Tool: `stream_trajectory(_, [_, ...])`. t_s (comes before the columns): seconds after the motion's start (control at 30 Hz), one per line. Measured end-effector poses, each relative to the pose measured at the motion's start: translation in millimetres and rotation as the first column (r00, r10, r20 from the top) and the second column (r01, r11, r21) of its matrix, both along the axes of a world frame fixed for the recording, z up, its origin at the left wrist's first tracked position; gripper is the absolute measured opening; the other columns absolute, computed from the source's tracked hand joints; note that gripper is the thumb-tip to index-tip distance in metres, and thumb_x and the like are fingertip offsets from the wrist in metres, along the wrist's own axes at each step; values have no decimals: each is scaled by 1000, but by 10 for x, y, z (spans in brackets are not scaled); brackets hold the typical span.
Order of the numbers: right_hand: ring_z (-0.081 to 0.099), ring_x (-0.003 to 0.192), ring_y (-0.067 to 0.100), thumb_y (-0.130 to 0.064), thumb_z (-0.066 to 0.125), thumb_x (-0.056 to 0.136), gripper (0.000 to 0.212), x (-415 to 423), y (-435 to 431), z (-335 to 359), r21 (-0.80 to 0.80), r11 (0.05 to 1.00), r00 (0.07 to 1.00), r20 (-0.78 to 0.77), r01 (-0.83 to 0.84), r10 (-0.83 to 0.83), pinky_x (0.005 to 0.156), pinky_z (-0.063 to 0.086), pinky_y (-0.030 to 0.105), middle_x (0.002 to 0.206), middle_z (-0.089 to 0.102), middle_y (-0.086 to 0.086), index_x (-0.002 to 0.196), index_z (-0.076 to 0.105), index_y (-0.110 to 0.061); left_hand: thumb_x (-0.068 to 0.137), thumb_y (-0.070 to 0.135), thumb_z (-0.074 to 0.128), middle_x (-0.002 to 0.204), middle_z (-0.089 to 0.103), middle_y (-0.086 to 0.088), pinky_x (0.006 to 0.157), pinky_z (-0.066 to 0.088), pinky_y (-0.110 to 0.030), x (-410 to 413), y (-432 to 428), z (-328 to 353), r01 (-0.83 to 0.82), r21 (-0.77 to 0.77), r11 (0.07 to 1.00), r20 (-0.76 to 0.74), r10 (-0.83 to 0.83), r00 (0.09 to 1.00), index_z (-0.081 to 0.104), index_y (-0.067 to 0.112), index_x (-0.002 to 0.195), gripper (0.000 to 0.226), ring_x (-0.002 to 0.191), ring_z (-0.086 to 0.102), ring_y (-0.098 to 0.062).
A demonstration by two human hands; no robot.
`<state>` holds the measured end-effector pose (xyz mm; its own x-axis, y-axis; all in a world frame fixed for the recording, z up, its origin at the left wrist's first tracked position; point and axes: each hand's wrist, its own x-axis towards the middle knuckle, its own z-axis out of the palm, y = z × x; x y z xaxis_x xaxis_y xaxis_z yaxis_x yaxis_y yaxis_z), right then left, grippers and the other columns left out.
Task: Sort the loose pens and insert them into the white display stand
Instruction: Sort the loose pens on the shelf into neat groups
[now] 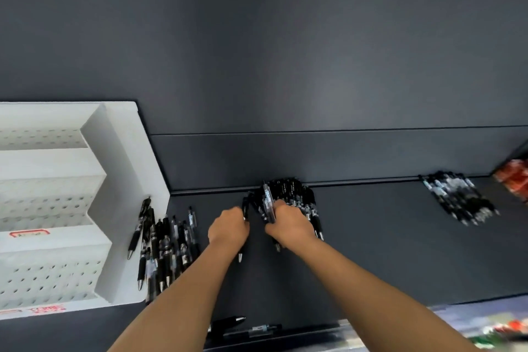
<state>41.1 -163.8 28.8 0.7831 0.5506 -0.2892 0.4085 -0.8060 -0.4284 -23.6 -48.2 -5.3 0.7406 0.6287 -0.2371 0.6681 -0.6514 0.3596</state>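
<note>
While over middle pile (297, 194), gripped pens.
Curled left hand (228, 227) round one pen (245, 208), right hand (290, 223) round a bunch (269, 206); had white display stand (128, 151) far left, loose pens (165, 243) beside it, bare shelf (377, 231) rightward.

Both hands work at the pile of black pens (297, 194) against the back edge of the shelf (385, 251). The left hand (228, 227) grips a single pen (241, 256) and the right hand (290, 223) clutches a few pens (269, 206). The white display stand (143, 168) fills the left end, with loose pens (165, 246) just beside it.
</note>
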Motion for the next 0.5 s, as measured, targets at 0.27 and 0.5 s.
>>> stream_trajectory(0.27, [60,101,33,-19,56,82,30,121,-156,-16,13,997,997,-14,74,-74,72,45,33,108,63,11,110,48,-11,91,15,51,112,60,-20,72,44,-37,200,-39,-81,52,-19,998,97,-50,994,44,5,115,27,101,58,-39])
stream_trajectory(0.5, [60,90,31,-20,53,81,28,322,-363,9,60,989,990,-13,139,-138,67,44,32,100,63,7,109,51,-17,91,21,52,122,49,-9,86,45,-37,320,-178,-52,109,33,994,124,-112,986,47,13,122,32,113,48,-28])
